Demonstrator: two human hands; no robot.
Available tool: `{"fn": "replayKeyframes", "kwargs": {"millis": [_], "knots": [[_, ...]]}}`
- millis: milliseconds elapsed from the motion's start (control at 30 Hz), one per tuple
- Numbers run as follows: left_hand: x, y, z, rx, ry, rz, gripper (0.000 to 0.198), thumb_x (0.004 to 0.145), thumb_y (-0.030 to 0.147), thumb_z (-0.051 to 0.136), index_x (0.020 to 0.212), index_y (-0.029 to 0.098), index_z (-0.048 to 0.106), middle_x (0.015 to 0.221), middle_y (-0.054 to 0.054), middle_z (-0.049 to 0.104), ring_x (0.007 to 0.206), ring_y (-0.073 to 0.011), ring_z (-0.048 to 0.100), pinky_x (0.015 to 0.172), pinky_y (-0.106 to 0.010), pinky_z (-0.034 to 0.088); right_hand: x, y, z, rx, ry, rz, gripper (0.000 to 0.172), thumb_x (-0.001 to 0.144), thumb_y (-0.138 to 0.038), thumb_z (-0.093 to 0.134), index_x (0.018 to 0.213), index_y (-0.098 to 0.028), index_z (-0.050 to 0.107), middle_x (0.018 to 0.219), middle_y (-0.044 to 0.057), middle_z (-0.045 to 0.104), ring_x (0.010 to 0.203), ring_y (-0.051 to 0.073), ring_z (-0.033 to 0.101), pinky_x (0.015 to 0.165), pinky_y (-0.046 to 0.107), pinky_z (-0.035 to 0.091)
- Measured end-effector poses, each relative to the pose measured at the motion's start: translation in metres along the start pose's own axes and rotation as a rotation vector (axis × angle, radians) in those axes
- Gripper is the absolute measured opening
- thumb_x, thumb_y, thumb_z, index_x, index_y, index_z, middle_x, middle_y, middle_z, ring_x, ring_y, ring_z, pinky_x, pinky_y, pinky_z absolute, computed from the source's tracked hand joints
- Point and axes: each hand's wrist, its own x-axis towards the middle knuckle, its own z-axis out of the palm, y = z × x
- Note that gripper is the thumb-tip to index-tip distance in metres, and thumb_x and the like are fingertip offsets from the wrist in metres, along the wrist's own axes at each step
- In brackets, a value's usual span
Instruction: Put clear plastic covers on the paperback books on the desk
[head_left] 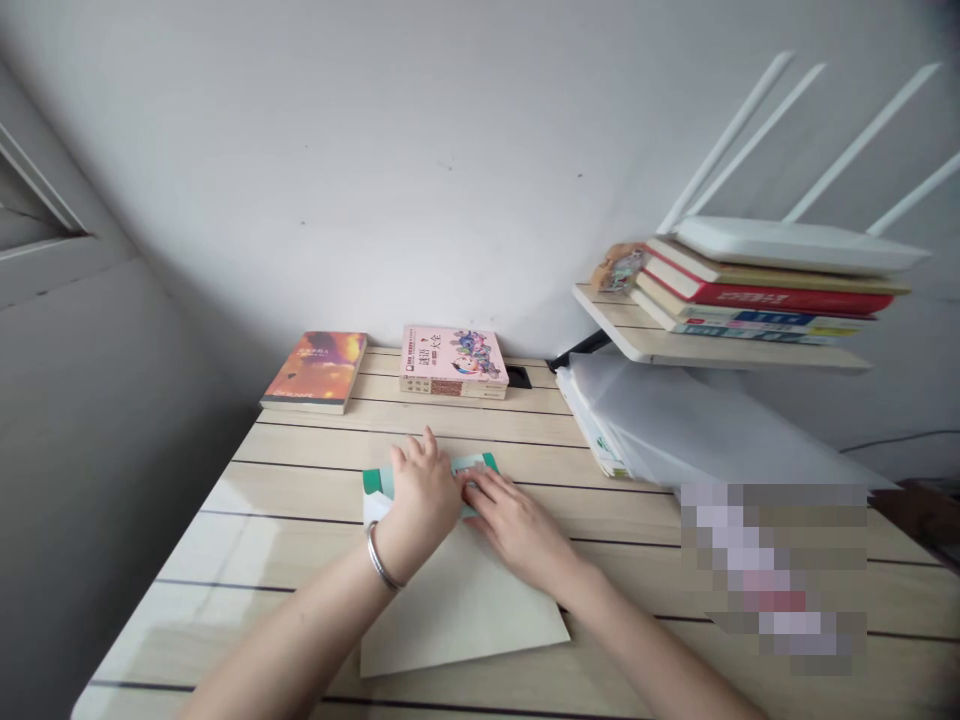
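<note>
On the table, a large cream sheet of paper [465, 610] lies beneath my forearms, its near edge slanting. Past its far part shows a flat pale item with green corners [372, 482], perhaps a book cover, mostly covered by my hands. My left hand [424, 487], with a silver bangle at the wrist, presses down on it with curled fingers. What lies under those fingers is hidden. Beside it, almost touching, my right hand [514, 518] rests flat, fingers stretched over the item's right side and the paper's edge.
An orange book [319, 368] and a stack of pink books [454, 360] lie at the back. On the right, a small raised shelf [652, 335] bears stacked books [780, 295] and a white router [795, 245]. Papers in a translucent cover [697, 420] extend below it.
</note>
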Motion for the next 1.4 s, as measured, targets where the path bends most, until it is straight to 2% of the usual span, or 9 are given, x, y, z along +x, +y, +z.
{"fn": "replayKeyframes", "kwargs": {"millis": [167,267,400,567,667,800,1133,1400], "knots": [[-0.002,-0.001,0.001,-0.018,-0.035,-0.005,0.046,0.094,0.040,0.034,0.120,0.013,0.061,0.147,-0.019,0.037,0.127,-0.0397,0.042,0.097,-0.064,0.031,-0.002,0.000,0.003,-0.005,0.035,0.009,0.036,0.091,-0.023,0.050,0.125,-0.016,0.056,0.128,0.016,0.058,0.126,0.031,0.047,0.101,0.053,0.045],[-0.004,-0.003,0.001,-0.056,-0.069,-0.022,0.047,0.094,0.041,0.034,0.123,0.015,0.059,0.149,-0.018,0.035,0.129,-0.0396,0.039,0.097,-0.067,0.030,-0.003,-0.001,0.005,-0.028,0.031,0.027,0.038,0.089,-0.022,0.052,0.126,-0.015,0.056,0.131,0.018,0.056,0.128,0.032,0.046,0.101,0.054,0.044],[-0.005,-0.005,0.005,-0.080,-0.050,-0.042,0.049,0.094,0.043,0.034,0.130,0.017,0.054,0.149,-0.018,0.034,0.132,-0.0399,0.036,0.099,-0.069,0.026,-0.004,-0.002,0.007,-0.043,0.039,0.035,0.038,0.088,-0.022,0.053,0.126,-0.015,0.057,0.133,0.018,0.054,0.128,0.033,0.045,0.102,0.054,0.044],[-0.006,-0.004,0.013,-0.068,-0.025,-0.076,0.053,0.094,0.046,0.031,0.136,0.017,0.048,0.150,-0.018,0.033,0.133,-0.0393,0.033,0.100,-0.069,0.024,-0.005,-0.002,0.009,-0.064,0.034,0.041,0.038,0.088,-0.022,0.053,0.126,-0.016,0.057,0.134,0.017,0.054,0.128,0.033,0.045,0.102,0.054,0.043],[-0.008,-0.004,0.013,-0.064,-0.009,-0.082,0.054,0.094,0.046,0.031,0.132,0.013,0.052,0.150,-0.019,0.032,0.134,-0.0393,0.033,0.101,-0.068,0.023,-0.005,-0.002,0.008,-0.072,0.021,0.037,0.038,0.089,-0.022,0.052,0.127,-0.015,0.056,0.134,0.018,0.053,0.128,0.033,0.045,0.103,0.052,0.042],[-0.012,-0.004,0.010,-0.097,-0.020,-0.078,0.048,0.094,0.042,0.032,0.126,0.014,0.055,0.149,-0.018,0.034,0.132,-0.0370,0.036,0.099,-0.069,0.026,-0.005,-0.003,0.006,-0.058,0.029,0.032,0.038,0.090,-0.023,0.051,0.126,-0.016,0.057,0.134,0.017,0.053,0.127,0.032,0.047,0.102,0.052,0.043],[-0.009,-0.007,0.019,-0.135,-0.071,-0.107,0.056,0.094,0.049,0.026,0.139,0.021,0.043,0.153,-0.014,0.028,0.137,-0.0389,0.026,0.100,-0.069,0.024,-0.007,-0.003,0.010,-0.080,0.060,0.032,0.039,0.088,-0.024,0.054,0.127,-0.017,0.057,0.134,0.017,0.053,0.126,0.034,0.047,0.102,0.053,0.042],[-0.008,-0.005,0.018,-0.102,-0.010,-0.141,0.060,0.093,0.050,0.028,0.142,0.017,0.039,0.153,-0.013,0.023,0.138,-0.0402,0.025,0.102,-0.067,0.024,-0.002,-0.002,0.002,-0.051,0.028,0.008,0.038,0.091,-0.026,0.050,0.127,-0.015,0.055,0.135,0.017,0.052,0.129,0.032,0.044,0.103,0.052,0.042]]}}
